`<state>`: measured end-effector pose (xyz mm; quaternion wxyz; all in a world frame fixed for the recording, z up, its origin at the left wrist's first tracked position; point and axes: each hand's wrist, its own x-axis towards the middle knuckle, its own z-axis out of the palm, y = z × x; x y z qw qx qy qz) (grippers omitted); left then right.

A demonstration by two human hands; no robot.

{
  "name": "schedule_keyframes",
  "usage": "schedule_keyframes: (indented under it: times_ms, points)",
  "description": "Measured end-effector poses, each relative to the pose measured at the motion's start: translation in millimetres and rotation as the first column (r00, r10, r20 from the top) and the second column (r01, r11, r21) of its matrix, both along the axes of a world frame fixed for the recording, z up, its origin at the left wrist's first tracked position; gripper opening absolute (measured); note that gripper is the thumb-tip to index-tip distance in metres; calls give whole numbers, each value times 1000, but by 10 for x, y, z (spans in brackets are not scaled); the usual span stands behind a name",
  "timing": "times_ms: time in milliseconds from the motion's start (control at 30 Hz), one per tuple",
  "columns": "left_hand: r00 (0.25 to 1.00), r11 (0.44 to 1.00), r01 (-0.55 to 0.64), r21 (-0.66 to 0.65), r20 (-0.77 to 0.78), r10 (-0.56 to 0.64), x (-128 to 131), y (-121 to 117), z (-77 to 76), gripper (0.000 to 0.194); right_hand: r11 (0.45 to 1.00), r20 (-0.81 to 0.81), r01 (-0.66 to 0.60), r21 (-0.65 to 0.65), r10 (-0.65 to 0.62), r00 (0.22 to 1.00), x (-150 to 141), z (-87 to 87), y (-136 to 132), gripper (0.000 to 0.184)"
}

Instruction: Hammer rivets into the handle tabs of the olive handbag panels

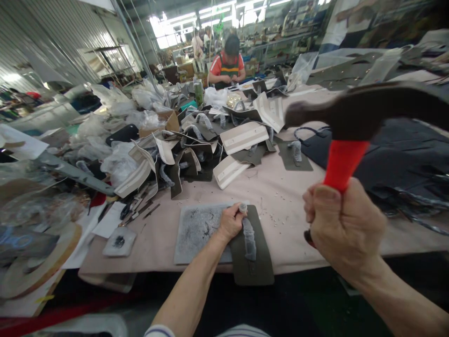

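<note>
My right hand is closed round the red handle of a claw hammer, raised high at the right with its dark head on top. Lower down, my left hand grips a short metal punch upright, its round end facing up. The punch stands over the top of a dark olive panel; its tip is hidden by my fingers. On that panel lies a handle wrapped in clear plastic. Partly under the panel is a grey, worn slab.
Panels with cream backs and wrapped handles are heaped beyond my hands. A small tray and narrow tools lie left. Dark bag pieces cover the right side. A co-worker in red sits across the table.
</note>
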<state>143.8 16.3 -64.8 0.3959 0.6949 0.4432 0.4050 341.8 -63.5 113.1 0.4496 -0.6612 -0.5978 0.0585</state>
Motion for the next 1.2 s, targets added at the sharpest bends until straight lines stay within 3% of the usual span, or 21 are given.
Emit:
schedule_keyframes:
  times_ms: [33, 100, 167, 200, 267, 433, 467, 533, 600, 633, 667, 733, 800, 867, 967, 1067, 1133, 1200]
  points:
    - [1000, 1000, -2, -3, -8, 2, -1, 2, -9, 15, 1000, 33, -6, -27, 7, 999, -14, -94, -27, 32]
    - [1000, 1000, -4, -4, -19, 4, -5, 3, -22, 17, 958, 178, -96, -269, 147, 973, 5, -356, -73, 31]
    - [1000, 1000, 10, 4, -20, -10, -9, 2, -24, 18, 821, 255, -135, -554, 322, 912, 88, -603, -96, 29]
    - [1000, 1000, 20, 9, -18, -20, -10, 1, -22, 18, 763, 276, -111, -636, 360, 891, 145, -696, -99, 27]
    - [1000, 999, 30, 12, -2, -30, -11, -1, -17, 17, 711, 305, -57, -700, 370, 878, 269, -838, -93, 25]
    - [1000, 1000, 12, -20, 29, -11, -6, 8, -35, 17, 643, 284, 42, -765, 278, 918, 459, -1238, -76, 32]
    - [999, 1000, 12, -23, 35, -12, -8, 11, -40, 18, 655, 321, 79, -751, 258, 911, 452, -1317, -79, 33]
    - [999, 1000, 15, -27, 46, -14, -17, 15, -42, 17, 765, 427, 116, -633, 220, 877, 374, -1411, -87, 31]
    - [998, 999, 20, -30, 53, -19, -26, 17, -32, 14, 904, 475, -13, -428, 237, 848, 214, -1404, -92, 38]
    - [998, 999, 22, -34, 60, -20, -28, 17, -24, 12, 928, 471, -142, -344, 302, 829, 110, -1371, -91, 44]
    - [997, 999, 19, -43, 69, -16, -27, 18, -17, 11, 909, 459, -285, -303, 401, 792, -1, -1331, -87, 49]
    - [994, 996, 2, -90, 106, 8, -7, 27, -11, 11, 795, 437, -500, -343, 606, 665, -226, -1259, -76, 51]
    - [981, 983, -33, -178, 181, 66, 33, 51, -20, 12, 699, 428, -553, -454, 715, 553, -421, -1222, -69, 44]
    - [943, 956, -73, -285, 292, 159, 78, 98, -23, 17, 681, 451, -509, -527, 732, 511, -563, -1202, -69, 33]
    - [842, 919, -138, -368, 445, 305, 90, 196, 94, 26, 765, 549, -383, -518, 641, 537, -662, -1107, -69, 27]
    - [765, 927, -257, -272, 529, 367, -10, 276, 459, 27, 854, 609, -159, -495, 471, 638, -651, -904, -44, 16]
    - [765, 939, -312, -144, 548, 338, -108, 294, 774, 28, 853, 585, -44, -520, 393, 709, -622, -784, -23, 8]
    - [790, 949, -311, -43, 544, 283, -179, 277, 1019, 29, 829, 511, -12, -559, 356, 783, -611, -744, -15, 7]
